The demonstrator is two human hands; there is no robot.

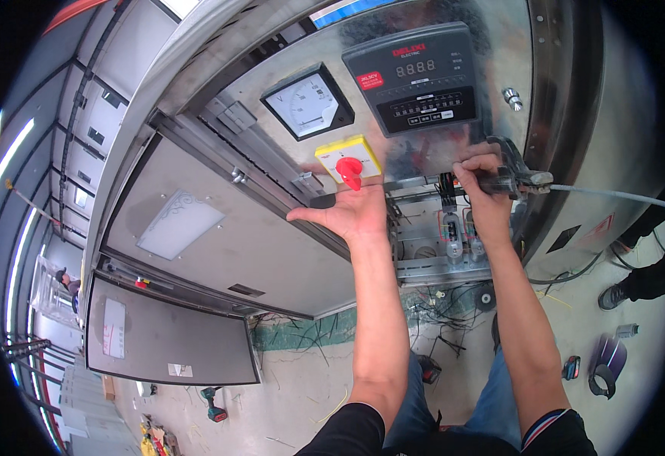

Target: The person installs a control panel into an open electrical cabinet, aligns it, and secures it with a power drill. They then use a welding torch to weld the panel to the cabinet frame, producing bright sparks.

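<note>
gap [417, 228] below panel edge [423, 169] between left hand [356, 213], grip unclear, and right hand [487, 191] around black tool [504, 184]

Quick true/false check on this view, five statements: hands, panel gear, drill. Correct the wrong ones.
1. The right hand grips a dark tool. True.
2. The rotary knob is green. False: the knob is red, on a yellow-edged plate.
3. The dial meter sits left of the digital unit. True.
4. The left thumb is folded into the palm. False: the left hand has its thumb spread out to the left.
5. The drill hangs on the cabinet. False: the drill lies on the floor.
</note>
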